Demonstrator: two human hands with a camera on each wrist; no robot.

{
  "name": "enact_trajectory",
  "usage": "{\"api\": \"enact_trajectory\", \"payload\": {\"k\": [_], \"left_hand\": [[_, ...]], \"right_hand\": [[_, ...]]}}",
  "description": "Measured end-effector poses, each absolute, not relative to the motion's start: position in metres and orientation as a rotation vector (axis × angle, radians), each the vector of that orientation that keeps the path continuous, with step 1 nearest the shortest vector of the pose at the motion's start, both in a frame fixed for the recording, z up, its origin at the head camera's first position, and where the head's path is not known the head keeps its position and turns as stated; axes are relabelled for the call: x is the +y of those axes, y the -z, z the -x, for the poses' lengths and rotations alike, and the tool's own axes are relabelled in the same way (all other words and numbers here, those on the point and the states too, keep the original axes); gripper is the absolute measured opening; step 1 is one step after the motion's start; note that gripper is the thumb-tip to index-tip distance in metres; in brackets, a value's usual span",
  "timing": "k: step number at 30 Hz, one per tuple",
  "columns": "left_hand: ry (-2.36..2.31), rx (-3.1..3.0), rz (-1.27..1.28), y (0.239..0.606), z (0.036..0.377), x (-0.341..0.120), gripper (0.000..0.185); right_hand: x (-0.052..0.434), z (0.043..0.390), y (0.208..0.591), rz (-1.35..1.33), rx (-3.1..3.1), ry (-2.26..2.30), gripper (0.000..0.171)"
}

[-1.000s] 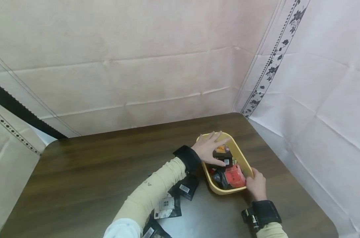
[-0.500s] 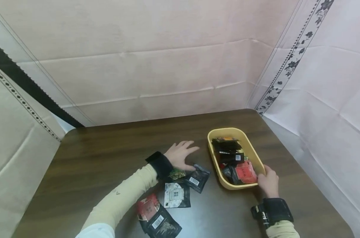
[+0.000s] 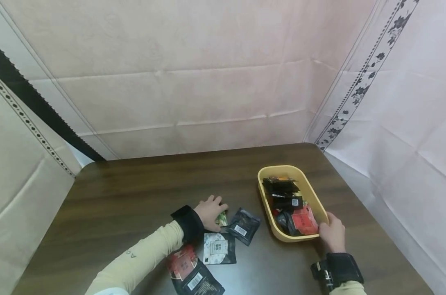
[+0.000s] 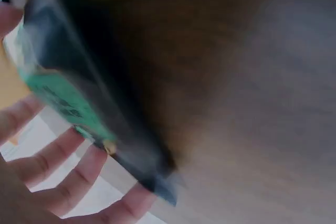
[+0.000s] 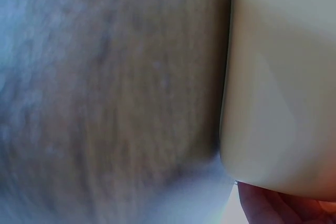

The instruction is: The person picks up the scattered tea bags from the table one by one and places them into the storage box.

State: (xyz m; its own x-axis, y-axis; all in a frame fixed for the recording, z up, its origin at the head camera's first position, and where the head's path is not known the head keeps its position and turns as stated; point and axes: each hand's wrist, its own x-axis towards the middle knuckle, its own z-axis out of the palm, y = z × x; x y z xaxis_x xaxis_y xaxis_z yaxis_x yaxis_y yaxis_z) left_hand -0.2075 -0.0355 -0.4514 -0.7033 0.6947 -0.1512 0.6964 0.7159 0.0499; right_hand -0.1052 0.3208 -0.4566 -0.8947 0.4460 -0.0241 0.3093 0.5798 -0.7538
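Note:
My left hand (image 3: 209,209) lies on the dark table, its fingers curled over a small green packet (image 3: 221,218). In the left wrist view the green and black packet (image 4: 60,100) is blurred, with my fingers (image 4: 65,153) curled beneath it. My right hand (image 3: 332,233) grips the near right corner of a yellow tray (image 3: 262,196), which holds several black and red packets (image 3: 290,205). The right wrist view shows only the tray wall (image 5: 283,77) and a fingertip (image 5: 283,209) under it.
Loose packets lie on the wooden table (image 3: 134,192) near my left forearm: a black one (image 3: 245,225), a white-faced one (image 3: 218,248), a red one (image 3: 182,260) and another black one (image 3: 200,282). Cloth walls close in the back and right sides.
My left hand left the tray, swung left to the loose packets and curled onto the green one. The right hand stayed on the tray's corner.

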Motion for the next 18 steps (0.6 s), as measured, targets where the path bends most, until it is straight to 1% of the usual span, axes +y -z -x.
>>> {"api": "enact_trajectory", "payload": {"k": [5,12,18], "left_hand": [[0.001,2.75,-1.105,0.454,0.21,-0.039,0.048],[0.039,2.743,-1.123,0.452,0.215,-0.039,0.045],[0.017,2.761,-1.193,0.429,0.223,-0.031,0.044]], "right_hand": [[0.321,0.105,0.459,0.625,-2.625,-1.194,0.042],[0.32,0.105,0.46,0.632,-2.608,-1.211,0.043],[0.318,0.105,0.458,0.617,-2.623,-1.205,0.042]]}}
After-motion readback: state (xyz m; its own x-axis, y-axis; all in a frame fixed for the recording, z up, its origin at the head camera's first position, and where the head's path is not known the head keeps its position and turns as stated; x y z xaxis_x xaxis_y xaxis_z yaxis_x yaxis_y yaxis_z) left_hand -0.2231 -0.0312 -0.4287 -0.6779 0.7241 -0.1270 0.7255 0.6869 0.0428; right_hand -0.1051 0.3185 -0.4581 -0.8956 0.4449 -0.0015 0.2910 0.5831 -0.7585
